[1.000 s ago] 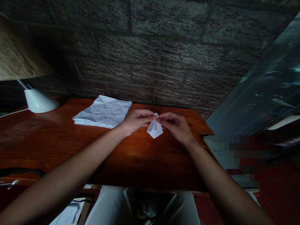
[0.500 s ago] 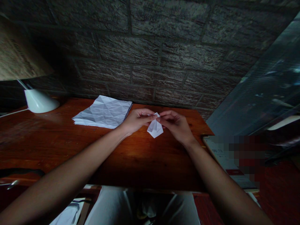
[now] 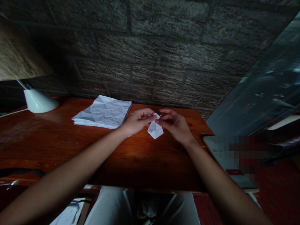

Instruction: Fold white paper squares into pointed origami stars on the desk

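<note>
A small folded white paper piece (image 3: 155, 129) is held just above the reddish wooden desk (image 3: 70, 143), its pointed end hanging down. My left hand (image 3: 137, 121) pinches its top edge from the left with thumb and fingertips. My right hand (image 3: 174, 125) pinches the same top edge from the right, its other fingers curled. Both hands meet at the paper's upper tip. A stack of creased white sheets (image 3: 103, 111) lies flat on the desk just left of my left hand.
A white lamp base (image 3: 38, 100) stands at the desk's back left under a tan shade (image 3: 16, 59). A brick wall (image 3: 150, 53) runs right behind the desk. A booklet (image 3: 228, 162) lies at the right edge. My light trousers (image 3: 140, 206) show below the desk front.
My fingers have shifted slightly on the paper's top edge, working the tip. The paper has stayed in place, and so have my arms.
</note>
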A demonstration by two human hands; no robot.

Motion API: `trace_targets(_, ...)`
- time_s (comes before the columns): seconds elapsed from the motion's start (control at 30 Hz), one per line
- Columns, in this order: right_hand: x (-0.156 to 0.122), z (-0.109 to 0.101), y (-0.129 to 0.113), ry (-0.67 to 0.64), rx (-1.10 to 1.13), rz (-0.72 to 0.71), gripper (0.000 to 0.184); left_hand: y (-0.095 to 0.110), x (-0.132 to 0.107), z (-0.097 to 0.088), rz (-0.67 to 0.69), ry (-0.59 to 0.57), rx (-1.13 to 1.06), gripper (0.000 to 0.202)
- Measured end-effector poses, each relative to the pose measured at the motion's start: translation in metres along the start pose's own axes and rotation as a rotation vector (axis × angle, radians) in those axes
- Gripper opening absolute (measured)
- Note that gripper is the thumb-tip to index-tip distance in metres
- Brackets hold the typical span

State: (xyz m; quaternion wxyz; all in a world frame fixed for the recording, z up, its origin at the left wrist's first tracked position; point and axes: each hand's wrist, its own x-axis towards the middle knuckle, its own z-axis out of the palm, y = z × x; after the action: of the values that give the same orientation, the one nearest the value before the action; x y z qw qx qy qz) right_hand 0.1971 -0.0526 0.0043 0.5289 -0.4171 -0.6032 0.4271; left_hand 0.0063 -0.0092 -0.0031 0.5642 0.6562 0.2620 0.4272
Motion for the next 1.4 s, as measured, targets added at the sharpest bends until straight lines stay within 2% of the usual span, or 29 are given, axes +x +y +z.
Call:
trace_targets(0.2,-0.0006,-0.0004,0.0,-0.024,0.0,0.041,0.05,0.0006,0.0014,-0.0001,0.083,0.011,0.087,0.029)
trace_targets(0.53,-0.0005,0.002,0.0023,-0.038,-0.025,0.003,0.051,0.0038,-0.0001,0.0008,-0.017,0.067,0.006,0.032)
trace_targets(0.73,-0.0004,0.0007,0.0065,-0.054,-0.068,-0.025,0.047,0.0001,0.0011,0.0013,0.046,0.052,0.035,0.033)
trace_targets(1.03,-0.002,-0.0002,0.0071,-0.017,-0.145,-0.061,0.035,0.0005,0.0014,-0.0019,0.028,0.098,0.113,0.029)
trace_targets(1.27,-0.0017,-0.0002,0.0028,0.053,-0.187,-0.117,0.018,0.0033,-0.0006,-0.0005,-0.039,0.122,0.066,0.032)
trace_targets(1.4,-0.001,0.0004,0.0048,0.049,-0.157,-0.09,0.022,0.0018,-0.0006,-0.0008,-0.015,0.113,0.075,0.028)
